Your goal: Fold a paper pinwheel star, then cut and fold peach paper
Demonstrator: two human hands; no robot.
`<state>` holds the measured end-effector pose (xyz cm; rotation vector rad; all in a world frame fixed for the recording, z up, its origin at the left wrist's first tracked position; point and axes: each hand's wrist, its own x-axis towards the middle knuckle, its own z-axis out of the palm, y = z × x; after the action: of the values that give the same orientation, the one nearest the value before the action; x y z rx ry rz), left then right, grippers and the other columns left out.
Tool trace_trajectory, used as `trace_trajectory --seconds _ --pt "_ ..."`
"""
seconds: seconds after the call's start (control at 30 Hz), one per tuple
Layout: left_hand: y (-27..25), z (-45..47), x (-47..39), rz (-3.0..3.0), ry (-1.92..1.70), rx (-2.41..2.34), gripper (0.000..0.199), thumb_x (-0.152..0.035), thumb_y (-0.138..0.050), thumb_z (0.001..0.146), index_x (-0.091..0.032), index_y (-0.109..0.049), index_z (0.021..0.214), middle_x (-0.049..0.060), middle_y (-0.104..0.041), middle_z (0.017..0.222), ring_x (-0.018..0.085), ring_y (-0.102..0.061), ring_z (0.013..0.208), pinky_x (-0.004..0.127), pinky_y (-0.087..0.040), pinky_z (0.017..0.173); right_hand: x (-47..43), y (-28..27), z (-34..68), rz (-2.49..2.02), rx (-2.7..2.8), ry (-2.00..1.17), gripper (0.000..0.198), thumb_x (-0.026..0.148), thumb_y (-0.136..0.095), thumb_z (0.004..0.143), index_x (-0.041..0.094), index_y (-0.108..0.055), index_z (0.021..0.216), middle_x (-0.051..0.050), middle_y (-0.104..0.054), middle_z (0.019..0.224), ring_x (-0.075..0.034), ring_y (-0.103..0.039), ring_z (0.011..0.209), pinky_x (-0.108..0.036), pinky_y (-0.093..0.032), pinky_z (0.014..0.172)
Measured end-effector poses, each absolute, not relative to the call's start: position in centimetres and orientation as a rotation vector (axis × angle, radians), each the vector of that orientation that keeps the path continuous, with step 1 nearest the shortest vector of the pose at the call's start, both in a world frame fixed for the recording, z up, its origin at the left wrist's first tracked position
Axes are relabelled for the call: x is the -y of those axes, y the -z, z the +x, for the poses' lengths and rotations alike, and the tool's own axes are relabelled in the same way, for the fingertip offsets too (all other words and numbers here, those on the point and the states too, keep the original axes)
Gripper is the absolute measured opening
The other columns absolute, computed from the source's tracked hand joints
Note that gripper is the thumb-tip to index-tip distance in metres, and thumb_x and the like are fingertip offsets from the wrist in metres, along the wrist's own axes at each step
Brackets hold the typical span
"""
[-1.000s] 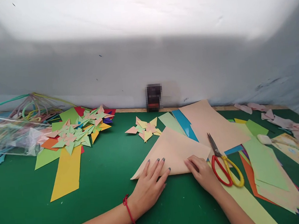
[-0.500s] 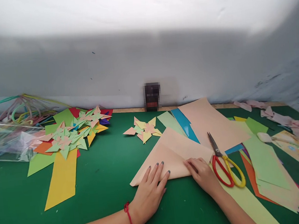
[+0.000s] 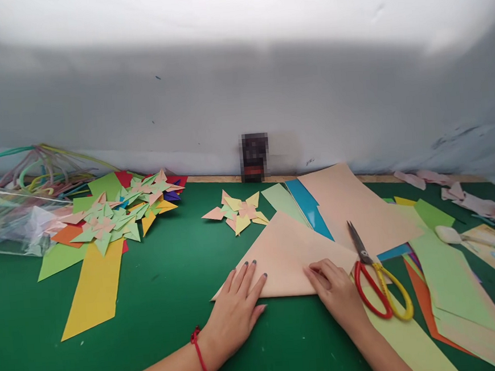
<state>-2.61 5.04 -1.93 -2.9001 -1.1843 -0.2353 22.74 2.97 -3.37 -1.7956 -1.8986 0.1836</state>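
Observation:
A sheet of peach paper (image 3: 287, 251), folded into a triangle, lies before me with its fold along the near edge. My left hand (image 3: 235, 306) is stretched flat over its left corner, fingers extended. On the right part of the fold my right hand (image 3: 335, 293) has its fingers curled and bunched against the paper. Scissors (image 3: 367, 267) with one red and one yellow handle lie just beyond my right hand, blades pointing away. A yellow-green paper strip (image 3: 414, 338) is partly under my right forearm.
A folded paper star (image 3: 238, 210) sits near the wall. At left are piled paper stars (image 3: 105, 222), a yellow sheet (image 3: 95, 289) and a clear bag (image 3: 10, 221). Large peach paper (image 3: 352, 206), blue paper (image 3: 307, 209) and green sheets (image 3: 452, 283) lie to the right.
My left hand has slid left along the near fold to the triangle's left corner. The near edge now looks flatter and straighter. My right hand stays about where it was.

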Motion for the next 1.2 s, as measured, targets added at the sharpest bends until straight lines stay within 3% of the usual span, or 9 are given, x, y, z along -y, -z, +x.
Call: trace_trajectory --seconds 0.23,0.37,0.5,0.63,0.77,0.9,1.1,1.2 --pt "2.0 -2.7 -5.2 -2.923 0.211 1.152 0.044 -0.026 -0.037 0.092 -0.022 -0.034 0.136 0.010 -0.036 0.142 0.024 -0.038 0.127 0.042 -0.035 0.101 -2.7 3.0 22.7 -1.777 1.806 -0.287 0.019 0.033 -0.038 0.091 0.021 -0.054 0.090 -0.008 -0.061 0.086 -0.021 -0.059 0.083 -0.033 -0.046 0.073" --pt "2.0 -2.7 -5.3 -2.923 0.239 1.160 0.045 -0.029 -0.037 0.092 -0.022 -0.034 0.137 0.010 -0.036 0.142 0.024 -0.038 0.127 0.041 -0.036 0.102 -2.8 2.3 23.7 -1.782 1.829 -0.063 0.023 0.026 -0.038 0.090 0.021 -0.054 0.106 -0.011 -0.057 0.111 -0.024 -0.054 0.105 -0.041 -0.041 0.092" --pt "2.0 -2.8 -5.3 -2.932 0.235 1.155 0.046 -0.029 -0.038 0.092 -0.022 -0.034 0.137 0.010 -0.035 0.142 0.025 -0.038 0.127 0.042 -0.036 0.101 -2.6 2.5 26.8 -1.990 1.787 0.224 0.032 0.026 -0.038 0.087 0.016 -0.052 0.115 -0.015 -0.046 0.130 -0.030 -0.043 0.120 -0.046 -0.037 0.097" --pt "2.0 -2.8 -5.2 -2.932 0.216 1.168 0.046 -0.023 -0.036 0.092 -0.023 -0.032 0.138 0.010 -0.034 0.143 0.024 -0.037 0.128 0.042 -0.035 0.102 -2.2 3.0 29.7 -2.335 1.610 0.266 0.043 0.040 -0.041 0.084 0.013 -0.051 0.117 -0.021 -0.051 0.125 -0.037 -0.050 0.111 -0.049 -0.046 0.082" --pt "2.1 -2.7 -5.2 -2.938 0.225 1.179 0.046 -0.021 -0.034 0.092 -0.023 -0.031 0.138 0.009 -0.033 0.143 0.024 -0.035 0.129 0.041 -0.034 0.103 -1.9 2.5 30.6 -2.357 1.635 0.117 0.044 0.042 -0.041 0.084 0.018 -0.050 0.119 -0.013 -0.065 0.102 -0.030 -0.061 0.092 -0.039 -0.049 0.071" --pt "2.1 -2.7 -5.2 -2.942 0.216 1.198 0.047 -0.020 -0.034 0.092 -0.023 -0.030 0.139 0.010 -0.033 0.143 0.024 -0.036 0.129 0.042 -0.034 0.103 -2.0 2.7 31.7 -2.365 1.577 0.110 0.045 0.039 -0.043 0.082 0.019 -0.049 0.122 -0.011 -0.066 0.099 -0.028 -0.061 0.087 -0.036 -0.048 0.065" --pt "2.2 -2.8 -5.1 -2.963 0.261 1.213 0.050 -0.014 -0.032 0.090 -0.023 -0.029 0.139 0.009 -0.033 0.144 0.023 -0.034 0.130 0.042 -0.032 0.104 -2.3 2.9 33.2 -2.169 1.591 0.400 0.039 0.032 -0.038 0.085 0.014 -0.055 0.115 -0.016 -0.055 0.121 -0.031 -0.053 0.108 -0.044 -0.042 0.086" --pt "2.4 -2.8 -5.0 -2.969 0.256 1.225 0.052 -0.013 -0.033 0.089 -0.023 -0.028 0.139 0.009 -0.032 0.144 0.024 -0.033 0.130 0.042 -0.031 0.104 -2.7 1.1 31.1 -2.094 1.515 0.398 0.033 0.034 -0.039 0.087 0.017 -0.060 0.106 -0.013 -0.061 0.111 -0.028 -0.055 0.104 -0.041 -0.039 0.091"
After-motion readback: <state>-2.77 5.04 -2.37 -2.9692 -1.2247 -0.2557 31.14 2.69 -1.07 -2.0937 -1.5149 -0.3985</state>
